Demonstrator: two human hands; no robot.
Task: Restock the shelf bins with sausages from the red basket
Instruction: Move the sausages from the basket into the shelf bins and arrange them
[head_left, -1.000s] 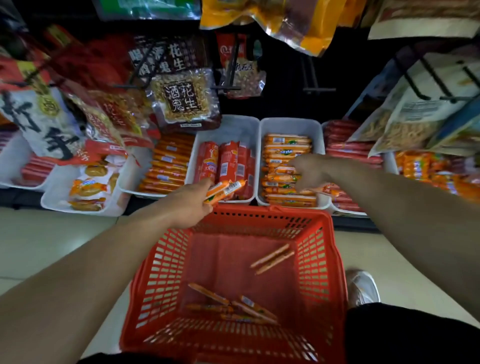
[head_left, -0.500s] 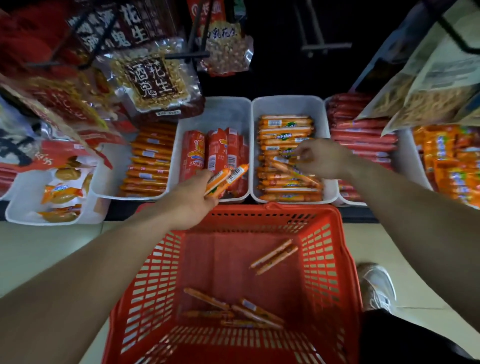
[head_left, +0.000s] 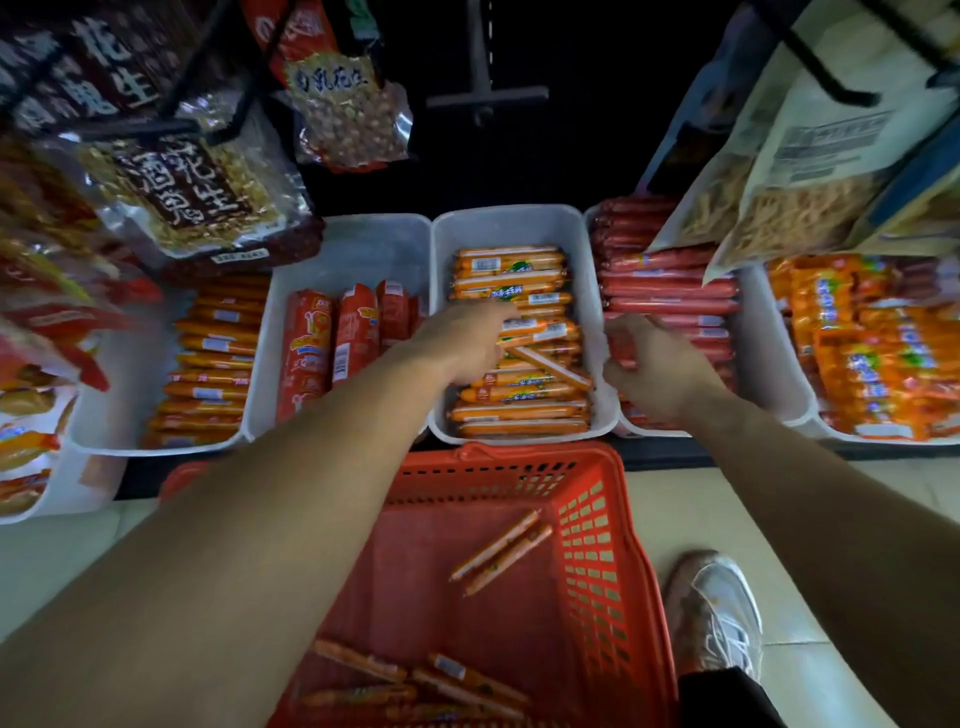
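A dark shop shelf (head_left: 779, 457) is running across the aisle, carrying a row of white plastic bins (head_left: 358, 244) set side by side. Below it, on the pale tiled floor (head_left: 670, 499), a red plastic mesh basket (head_left: 613, 561) is standing just in front of the shelf edge. Clear bags of peanuts (head_left: 192, 192) are hanging over the bins on the left, and pale snack bags (head_left: 810, 171) are drooping over those on the right.

The person is holding both bare arms out over the basket. The middle bin (head_left: 519, 223) is sitting well filled with thin orange-wrapped sausages (head_left: 519, 410) stacked crosswise, and one slanted sausage (head_left: 550, 364) is lying askew on top.

The left hand (head_left: 457, 343) is sitting low over this stack, back upward, fingers bent down onto it. Two sausages are poking out past its fingertips, and from here I cannot tell whether it is gripping them or only touching them. The right hand (head_left: 665, 369) is hovering over the wall between the middle bin and the neighbouring bin of dark red sausages (head_left: 670, 291), its fingers loosely curled with nothing showing in them.

Fat red sausage packs (head_left: 311, 353) are standing in the bin to the left, with slim orange sticks (head_left: 213, 358) lying in the one beyond.

Inside the basket, a pair of loose sausages (head_left: 498, 558) is lying diagonally near the right wall, and a small scatter of sausages (head_left: 415, 680) is lying at the near end. A white sneaker (head_left: 717, 613) is resting on the floor just right of the basket.
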